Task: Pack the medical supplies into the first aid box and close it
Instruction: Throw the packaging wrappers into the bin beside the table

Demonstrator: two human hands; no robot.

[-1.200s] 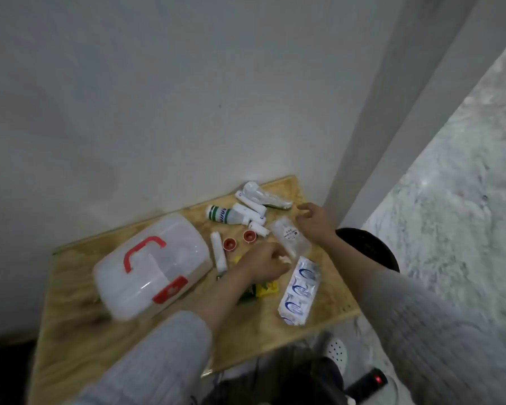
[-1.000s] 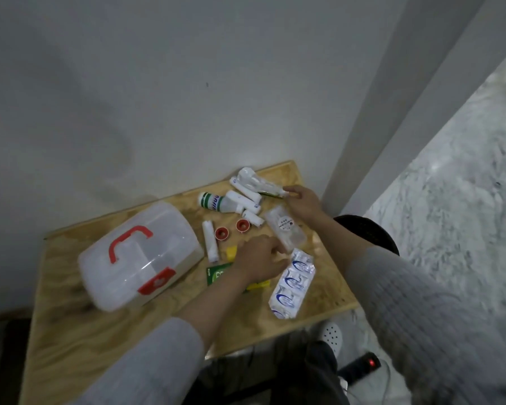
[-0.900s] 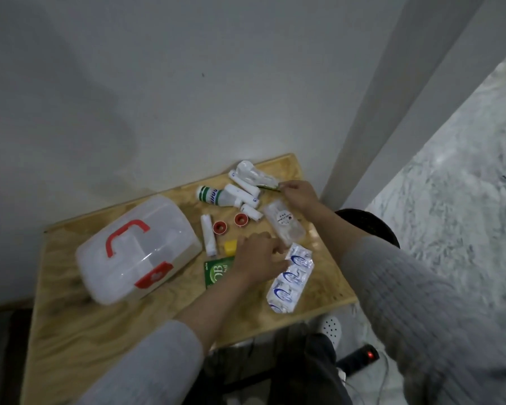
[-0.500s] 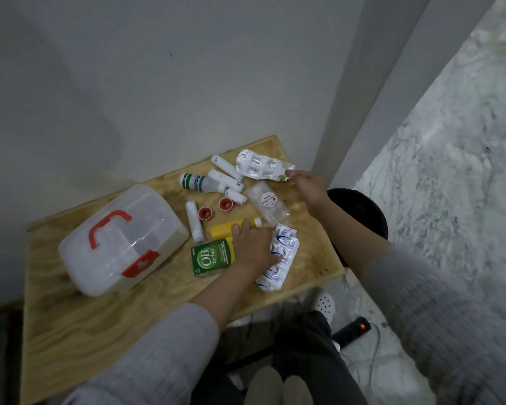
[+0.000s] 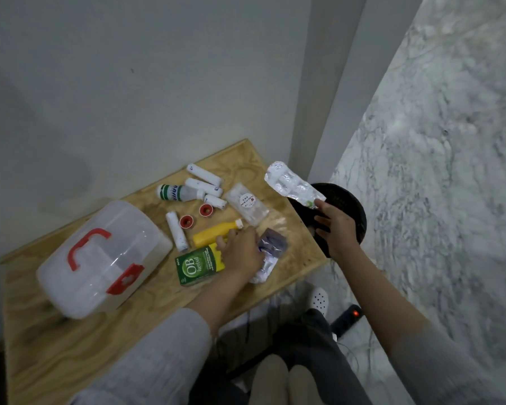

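- While the first aid box [image 5: 100, 258] lay shut on the left of the wooden table [image 5: 70, 355], red latch fastened, we had our right hand [image 5: 335, 229] out past the table's right edge, above a black stool [image 5: 352, 206], pinching a silver blister pack [image 5: 292, 185] by its lower end.
- We judged that pack light and thin, stiff enough to stay out flat from one corner but easy to crease, so an edge pinch suited it.
- Our left hand [image 5: 241, 249] rested knuckles-up on the supplies, between the yellow bottle [image 5: 214, 233] and a plastic-wrapped packet [image 5: 268, 258]; we could not tell whether its fingers were curled around anything.
- The bottle looked smooth and likely to roll; we would take it around the body. The green carton [image 5: 197, 266] seemed rigid, best taken by its sides.
- The box looked light, hard and slick; its red handle [image 5: 85, 247] was the natural hold.
- We counted five white rolls, two small red-cored tape rolls [image 5: 195, 215], one green-banded bottle [image 5: 174, 192], one clear sachet [image 5: 247, 207], one carton, one yellow bottle, one blister pack.
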